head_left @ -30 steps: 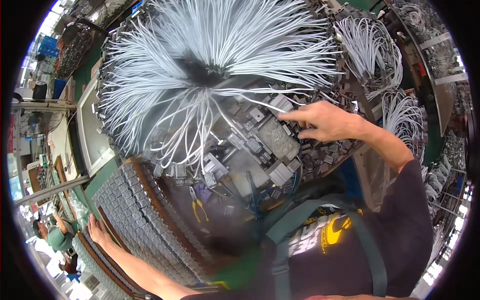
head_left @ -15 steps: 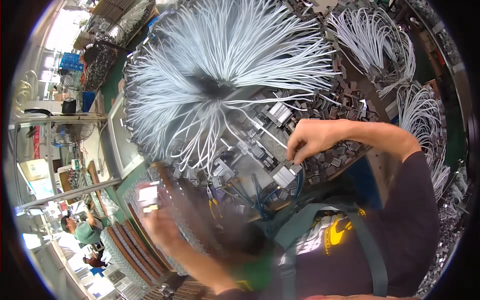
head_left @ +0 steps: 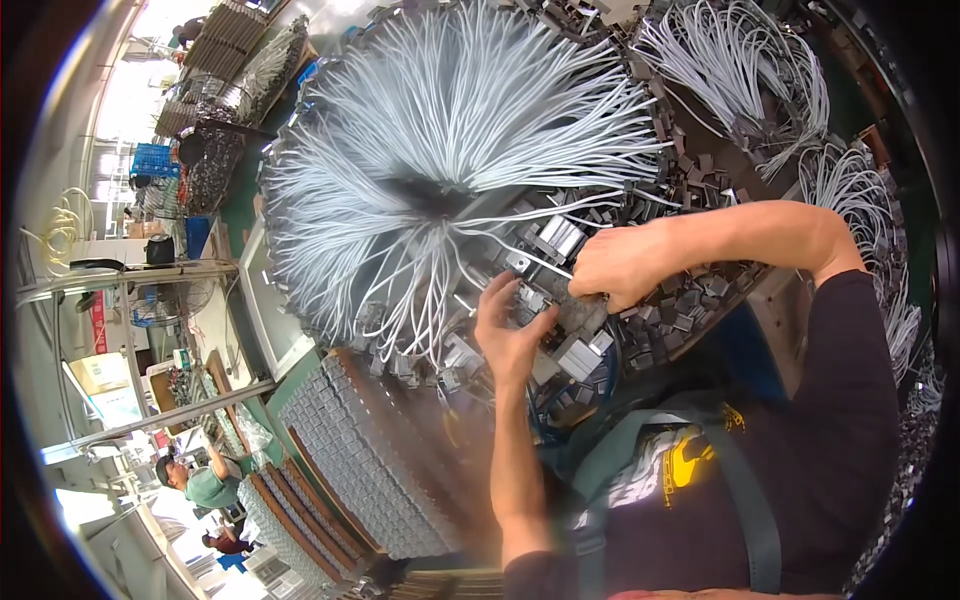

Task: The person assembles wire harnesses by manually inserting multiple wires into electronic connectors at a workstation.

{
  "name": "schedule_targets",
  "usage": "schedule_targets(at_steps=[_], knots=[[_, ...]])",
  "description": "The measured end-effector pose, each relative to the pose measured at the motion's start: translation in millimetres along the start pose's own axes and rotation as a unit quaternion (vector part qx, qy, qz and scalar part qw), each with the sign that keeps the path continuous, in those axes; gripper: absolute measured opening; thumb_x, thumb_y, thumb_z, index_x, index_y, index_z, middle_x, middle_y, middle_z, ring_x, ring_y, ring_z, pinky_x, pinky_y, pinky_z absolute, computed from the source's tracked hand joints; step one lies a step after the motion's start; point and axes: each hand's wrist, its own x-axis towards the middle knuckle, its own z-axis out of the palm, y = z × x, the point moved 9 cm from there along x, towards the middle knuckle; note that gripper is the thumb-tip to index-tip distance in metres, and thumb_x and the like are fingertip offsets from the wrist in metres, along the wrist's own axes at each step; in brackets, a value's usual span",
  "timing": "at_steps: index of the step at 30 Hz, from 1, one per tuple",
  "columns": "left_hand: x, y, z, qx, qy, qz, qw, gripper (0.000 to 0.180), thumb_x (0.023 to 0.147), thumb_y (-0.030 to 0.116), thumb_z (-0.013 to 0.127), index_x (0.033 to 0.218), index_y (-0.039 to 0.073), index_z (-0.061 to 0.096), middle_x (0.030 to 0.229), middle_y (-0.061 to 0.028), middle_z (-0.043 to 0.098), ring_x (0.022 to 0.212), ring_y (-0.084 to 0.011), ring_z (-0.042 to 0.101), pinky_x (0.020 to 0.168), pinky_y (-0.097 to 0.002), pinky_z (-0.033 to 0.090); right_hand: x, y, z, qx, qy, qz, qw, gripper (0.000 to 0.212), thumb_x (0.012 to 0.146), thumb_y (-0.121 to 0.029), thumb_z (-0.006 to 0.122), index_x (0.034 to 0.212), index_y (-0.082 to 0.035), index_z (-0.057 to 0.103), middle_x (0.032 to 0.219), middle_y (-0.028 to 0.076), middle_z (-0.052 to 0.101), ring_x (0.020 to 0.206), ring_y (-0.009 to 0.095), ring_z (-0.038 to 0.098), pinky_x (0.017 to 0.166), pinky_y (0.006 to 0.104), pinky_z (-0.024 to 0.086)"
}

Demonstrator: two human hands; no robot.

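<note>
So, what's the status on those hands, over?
Left hand open, at the metal fixture. Right hand closed, apparently on a white cable. Loose metal pieces crowd alongside.

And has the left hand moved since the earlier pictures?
Yes. From the left side of the grey block rack, the left hand moved right, past it, to the metal fixture.

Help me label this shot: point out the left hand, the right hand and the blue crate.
Left hand (head_left: 508, 338), head view, back of hand.
Right hand (head_left: 622, 264), head view, back of hand.
Blue crate (head_left: 154, 159), head view, its side.
</note>
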Motion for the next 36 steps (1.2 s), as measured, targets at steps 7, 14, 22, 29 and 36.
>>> schedule_targets(at_steps=[7, 14, 22, 29, 36], knots=[[60.1, 98.3, -59.9, 0.116, -0.139, -0.168, 0.969, 0.063, 0.061, 0.000, 0.089, 0.120, -0.003, 0.069, 0.115, -0.0116, 0.071, 0.095, -0.0181, 0.070, 0.083, -0.0323, 0.057, 40.9, 23.3, 37.7, -0.106, -0.239, 0.075, 0.962, 0.041, 0.066, -0.028, 0.084, 0.094, 0.002, 0.074, 0.084, 0.018, 0.073, 0.082, 0.035, 0.072, 0.071, 0.0473, 0.055], [55.5, 98.7, -101.6, 0.338, -0.098, 0.026, 0.936, 0.056, 0.062, 0.007, 0.085, 0.113, -0.001, 0.064, 0.122, -0.0138, 0.071, 0.114, -0.0240, 0.064, 0.099, -0.0360, 0.050, 52.8, -14.7, -15.5, 0.293, 0.034, -0.028, 0.955, 0.046, 0.065, -0.029, 0.090, 0.093, 0.003, 0.073, 0.080, 0.016, 0.073, 0.073, 0.029, 0.071, 0.066, 0.0381, 0.054], [-31.8, 35.3, -21.0, 0.257, -0.093, 0.005, 0.962, 0.060, 0.066, 0.000, 0.087, 0.119, -0.001, 0.061, 0.120, -0.0136, 0.070, 0.109, -0.0255, 0.067, 0.097, -0.0366, 0.053, 43.0, -13.4, -16.1, 0.256, 0.166, -0.002, 0.952, 0.039, 0.075, -0.017, 0.087, 0.101, 0.002, 0.066, 0.085, 0.017, 0.073, 0.081, 0.028, 0.074, 0.071, 0.0376, 0.057], [-49.9, -9.0, -11.4, -0.146, -0.077, -0.204, 0.965, 0.064, 0.069, -0.008, 0.087, 0.128, -0.004, 0.063, 0.114, -0.0085, 0.070, 0.103, -0.0189, 0.069, 0.092, -0.0324, 0.056, 45.6, -5.8, 6.8, 0.331, 0.122, 0.015, 0.936, 0.042, 0.081, -0.007, 0.080, 0.118, 0.006, 0.065, 0.092, 0.019, 0.076, 0.085, 0.024, 0.075, 0.077, 0.0366, 0.058], [-51.8, -9.2, -12.4, -0.046, -0.103, -0.194, 0.975, 0.064, 0.070, -0.005, 0.089, 0.129, -0.004, 0.064, 0.103, -0.0076, 0.074, 0.093, -0.0175, 0.070, 0.088, -0.0312, 0.055, 45.0, -13.1, 1.9, 0.293, 0.155, -0.021, 0.943, 0.042, 0.081, -0.005, 0.079, 0.118, 0.007, 0.064, 0.096, 0.021, 0.076, 0.088, 0.026, 0.076, 0.079, 0.0363, 0.059]])
